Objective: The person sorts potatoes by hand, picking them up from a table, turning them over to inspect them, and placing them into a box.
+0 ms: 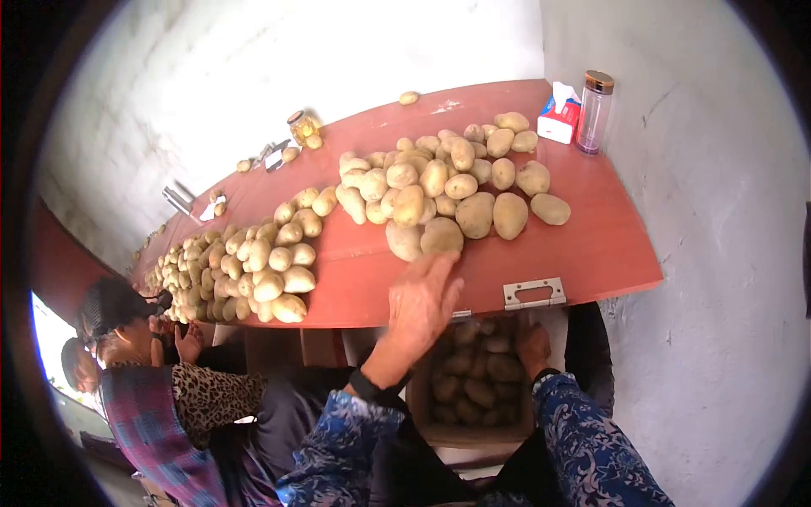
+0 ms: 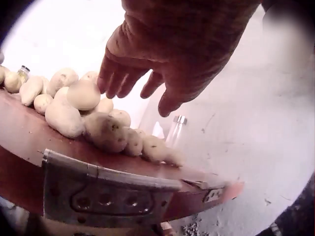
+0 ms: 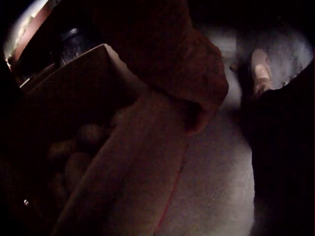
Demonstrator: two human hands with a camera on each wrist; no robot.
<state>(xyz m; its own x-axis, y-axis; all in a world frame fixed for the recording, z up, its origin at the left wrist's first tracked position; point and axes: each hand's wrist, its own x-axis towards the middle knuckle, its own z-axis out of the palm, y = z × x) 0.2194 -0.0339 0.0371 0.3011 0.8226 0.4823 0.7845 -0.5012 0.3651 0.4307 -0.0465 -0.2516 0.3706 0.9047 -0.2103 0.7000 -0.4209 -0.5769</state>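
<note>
My left hand (image 1: 420, 302) reaches over the table's front edge, its fingertips right at a large potato (image 1: 441, 235) at the near side of a heap. From the left wrist view, the fingers of that hand (image 2: 182, 54) hang loosely above the potatoes (image 2: 63, 118), gripping none. Below the tabletop, a cardboard box (image 1: 473, 435) holding several potatoes (image 1: 479, 391) stands between my legs. My right hand (image 1: 534, 348) is at the box's right side. Dim light fills the right wrist view, where the right hand (image 3: 197, 83) curls its fingers over the box's edge.
The red table (image 1: 591, 245) carries a second potato heap (image 1: 245, 266) on the left. A tissue pack (image 1: 559, 117) and a lidded bottle (image 1: 596, 118) stand by the right wall. A metal handle plate (image 1: 534, 293) sits on the front edge. Another person (image 1: 160, 414) sits at left.
</note>
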